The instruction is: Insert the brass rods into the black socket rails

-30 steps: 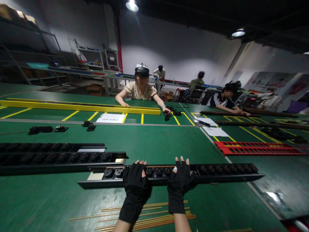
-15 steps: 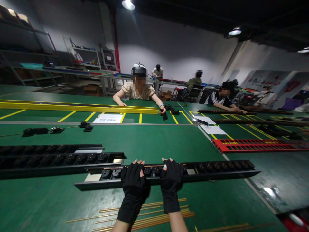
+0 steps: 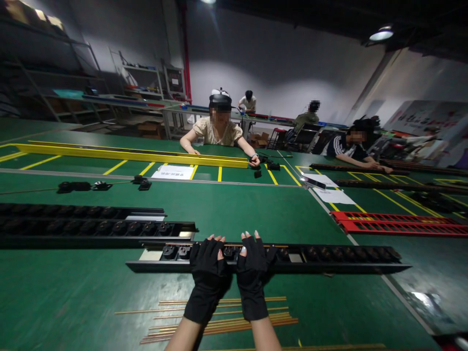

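A black channel (image 3: pixel 351 267) lies across the bench before me, with a row of dark socket-like modules (image 3: pixel 168 252) inside. My left hand (image 3: pixel 208 263), in a black fingerless glove, rests on the left half of it, fingers stretched over its far side. Just to its right my right hand (image 3: pixel 252 263), gloved alike, lies on the channel with fingers stretched forward. A thin brass-coloured rod (image 3: pixel 278 246) runs along the channel's far side and passes under both hands. What lies beneath my palms is hidden.
Several loose brass-coloured rods (image 3: pixel 219 321) lie near my wrists. Two more filled black channels (image 3: pixel 73 240) are at the left. Beyond are a yellow channel (image 3: pixel 139 157), paper sheets (image 3: pixel 173 171) and red slotted strips (image 3: pixel 398 225). A co-worker (image 3: pixel 219 129) sits opposite, others farther back.
My right hand has slid left along the channel, closer to my left hand. My left hand has shifted slightly left on it. The whole view has shifted a little.
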Demonstrator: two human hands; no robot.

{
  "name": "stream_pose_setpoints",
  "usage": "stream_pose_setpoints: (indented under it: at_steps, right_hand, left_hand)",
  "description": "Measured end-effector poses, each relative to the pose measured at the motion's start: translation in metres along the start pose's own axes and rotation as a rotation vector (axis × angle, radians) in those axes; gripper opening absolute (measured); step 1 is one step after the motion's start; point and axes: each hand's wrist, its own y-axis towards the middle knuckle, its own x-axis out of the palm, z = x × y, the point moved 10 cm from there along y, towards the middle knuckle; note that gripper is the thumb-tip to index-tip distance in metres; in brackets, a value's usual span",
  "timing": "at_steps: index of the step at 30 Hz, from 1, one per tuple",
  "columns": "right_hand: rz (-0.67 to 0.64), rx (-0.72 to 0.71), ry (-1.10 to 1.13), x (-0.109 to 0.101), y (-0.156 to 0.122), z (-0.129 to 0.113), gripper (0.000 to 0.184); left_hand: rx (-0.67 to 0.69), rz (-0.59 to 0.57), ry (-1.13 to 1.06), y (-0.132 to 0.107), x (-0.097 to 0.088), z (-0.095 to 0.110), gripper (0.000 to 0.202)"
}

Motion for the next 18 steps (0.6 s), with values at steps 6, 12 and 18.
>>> stream_pose_setpoints:
  at_steps: [6, 12, 18]
  right_hand:
    - [-0.049, -0.029, 0.034, 0.009, -0.005, -0.014, 0.038]
    - [0.007, -0.155, 0.074, 0.013, -0.01, -0.034, 0.035]
    - [-0.022, 0.011, 0.226, -0.002, 0.015, -0.015, 0.038]
  left_hand:
    - [-0.01, -0.04, -0.004, -0.003, 0.004, -0.003, 0.035]
    - [0.012, -0.054, 0.023, -0.007, 0.011, -0.005, 0.029]
    - [-0.013, -0.063, -0.024, -0.004, 0.006, -0.002, 0.033]
